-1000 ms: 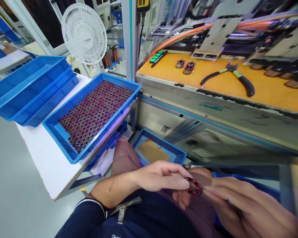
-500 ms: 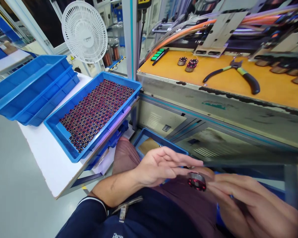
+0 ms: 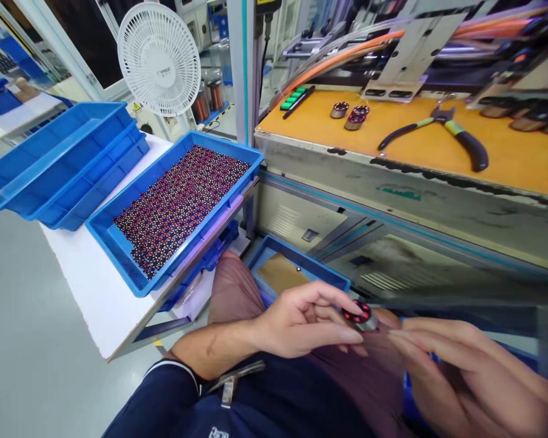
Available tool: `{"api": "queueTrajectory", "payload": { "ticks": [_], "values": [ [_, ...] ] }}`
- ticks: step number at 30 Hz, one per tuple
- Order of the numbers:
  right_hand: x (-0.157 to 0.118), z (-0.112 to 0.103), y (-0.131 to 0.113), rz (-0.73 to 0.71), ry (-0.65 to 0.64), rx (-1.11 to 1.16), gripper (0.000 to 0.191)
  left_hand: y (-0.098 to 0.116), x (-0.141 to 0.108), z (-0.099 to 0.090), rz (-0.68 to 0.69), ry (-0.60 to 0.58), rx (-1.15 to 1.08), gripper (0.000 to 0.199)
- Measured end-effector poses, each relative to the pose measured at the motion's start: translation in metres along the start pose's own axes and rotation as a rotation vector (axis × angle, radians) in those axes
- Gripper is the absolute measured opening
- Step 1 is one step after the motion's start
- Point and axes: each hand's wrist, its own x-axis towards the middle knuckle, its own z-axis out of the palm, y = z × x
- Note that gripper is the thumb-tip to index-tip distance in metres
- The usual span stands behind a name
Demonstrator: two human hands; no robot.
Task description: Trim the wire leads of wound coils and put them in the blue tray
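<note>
My left hand (image 3: 296,319) grips a small ring-shaped motor stator (image 3: 364,317) with a dark, pink-marked face and a grey metal rim. Its fingers lie over the top and its thumb is at the near side. Close to the stator's right side, the fingertips of my right hand (image 3: 466,359) are pressed together. Whatever they pinch, if anything, is too small or blurred to name. Both hands are above my lap. A blue tray (image 3: 119,267) on the white table at left holds rows of many similar stators.
Stacked blue trays (image 3: 64,164) stand on the white table (image 3: 80,292), with a white fan (image 3: 164,67) behind. Pliers (image 3: 438,118), a few stators (image 3: 357,117) and a black pen (image 3: 299,102) lie on the orange machine bench (image 3: 319,134). Below is another blue bin (image 3: 308,261) with cardboard inside.
The stator has turned so its pink-marked face points up, and my left fingers have curled over it. My right hand stays close by, fingertips together. The view has shifted slightly.
</note>
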Motion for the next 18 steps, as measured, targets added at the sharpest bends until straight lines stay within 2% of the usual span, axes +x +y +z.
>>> {"api": "queueTrajectory", "payload": {
  "ticks": [2, 4, 8, 10, 13, 18],
  "values": [
    [0.009, 0.000, -0.005, -0.055, -0.039, -0.025, 0.005, 0.001, 0.001, 0.002, 0.104, 0.033, 0.020, 0.032],
    [0.016, 0.001, -0.012, -0.048, -0.071, -0.061, 0.012, 0.005, 0.003, 0.004, 0.219, 0.043, 0.055, 0.030],
    [0.026, 0.007, -0.025, 0.049, 0.011, 0.054, 0.010, 0.014, 0.007, 0.004, 0.355, 0.082, 0.167, 0.029],
    [0.028, 0.010, -0.028, 0.118, 0.064, 0.170, 0.012, 0.018, 0.009, 0.002, 0.371, 0.099, 0.227, 0.038],
    [0.031, 0.012, -0.031, 0.261, 0.067, 0.326, 0.012, 0.019, 0.010, -0.002, 0.373, 0.116, 0.336, 0.041],
    [0.037, 0.009, -0.033, 0.539, -0.066, 0.680, 0.017, 0.020, 0.014, -0.006, 0.349, 0.086, 0.316, 0.035]
  ]
}}
